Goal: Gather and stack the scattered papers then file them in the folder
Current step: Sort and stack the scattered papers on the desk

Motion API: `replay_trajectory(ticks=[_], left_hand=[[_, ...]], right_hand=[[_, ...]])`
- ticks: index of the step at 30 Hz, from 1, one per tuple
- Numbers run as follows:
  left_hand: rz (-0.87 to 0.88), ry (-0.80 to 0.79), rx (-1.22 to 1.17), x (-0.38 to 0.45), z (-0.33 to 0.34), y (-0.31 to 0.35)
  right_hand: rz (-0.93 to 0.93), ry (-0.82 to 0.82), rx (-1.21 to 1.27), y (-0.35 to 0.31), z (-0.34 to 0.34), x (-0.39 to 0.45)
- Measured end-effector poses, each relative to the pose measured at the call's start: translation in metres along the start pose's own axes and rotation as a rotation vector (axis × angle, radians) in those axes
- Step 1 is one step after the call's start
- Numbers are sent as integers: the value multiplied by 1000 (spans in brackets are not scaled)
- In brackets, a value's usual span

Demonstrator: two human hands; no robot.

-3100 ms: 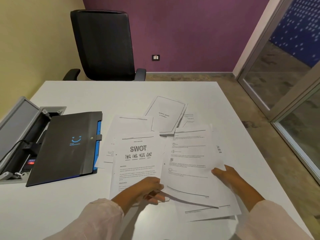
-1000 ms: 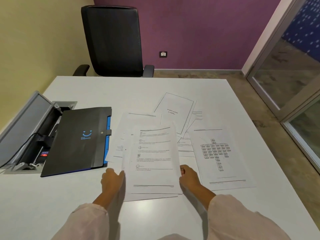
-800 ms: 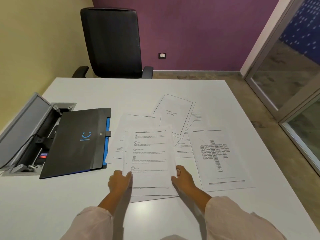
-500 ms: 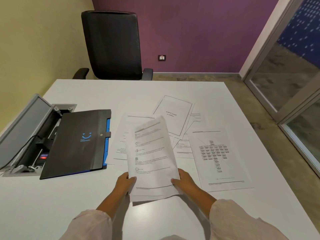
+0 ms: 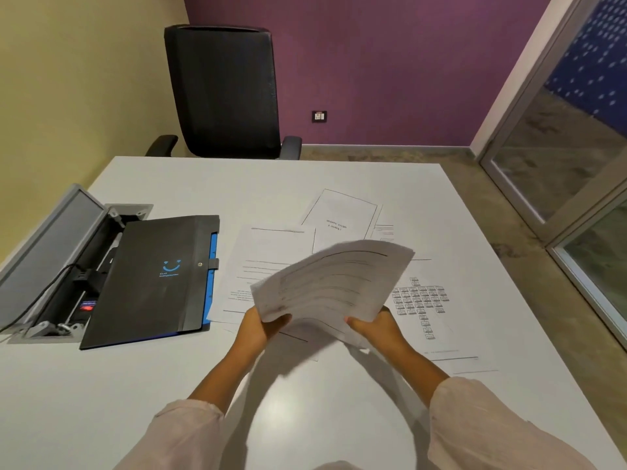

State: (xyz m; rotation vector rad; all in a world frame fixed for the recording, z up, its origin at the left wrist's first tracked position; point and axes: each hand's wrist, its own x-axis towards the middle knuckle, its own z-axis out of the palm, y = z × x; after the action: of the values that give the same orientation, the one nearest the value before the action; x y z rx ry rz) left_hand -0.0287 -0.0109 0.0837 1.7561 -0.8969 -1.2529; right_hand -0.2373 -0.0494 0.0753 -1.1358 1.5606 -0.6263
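A small stack of printed papers (image 5: 332,283) is lifted off the white table (image 5: 169,385) and tilted to the right. My left hand (image 5: 259,325) grips its near left corner, and my right hand (image 5: 375,325) grips its near right corner. Loose sheets still lie on the table: a text sheet (image 5: 268,262) to the left, a bordered title sheet (image 5: 339,215) farther back, and a chart sheet (image 5: 427,310) to the right. The black folder (image 5: 152,276) with a blue smile logo lies closed at the left.
An open cable box (image 5: 51,266) with plugs is set into the table left of the folder. A black office chair (image 5: 224,93) stands at the table's far side. A glass door (image 5: 559,130) is at the right.
The stack lay flat on the table with my hands squaring its sides. Both hands have since gripped its near corners, lifted it and swung it rightwards, uncovering the text sheet beneath.
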Motion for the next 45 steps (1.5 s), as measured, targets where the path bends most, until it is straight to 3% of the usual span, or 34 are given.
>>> replay_trajectory(ticks=[7,11,14,17,23,27,34,40,45], left_hand=[[85,-7,-16,-3,8,-3],[57,145,-97,3,-1,-6],[17,290,-143,12,-19,-11],[-50,363,-131,19,-40,-25],[-216,380,-31,16,-70,-58],[-322,337,-29,16,-81,-75],[-374,252,12,18,-84,-79],[-375,231,120,21,-79,-81],[-362,231,144,25,-75,-79]], right_hand=[[-19,-13,49,2,3,5],[-79,-176,-73,13,6,9],[-175,-336,-319,26,8,13],[-298,-367,-680,38,13,18],[-562,-458,-1310,55,43,28],[-633,-405,-1468,64,43,33],[-355,-277,-1408,37,1,46],[-111,-70,-923,44,-26,48],[75,-98,-467,46,-5,46]])
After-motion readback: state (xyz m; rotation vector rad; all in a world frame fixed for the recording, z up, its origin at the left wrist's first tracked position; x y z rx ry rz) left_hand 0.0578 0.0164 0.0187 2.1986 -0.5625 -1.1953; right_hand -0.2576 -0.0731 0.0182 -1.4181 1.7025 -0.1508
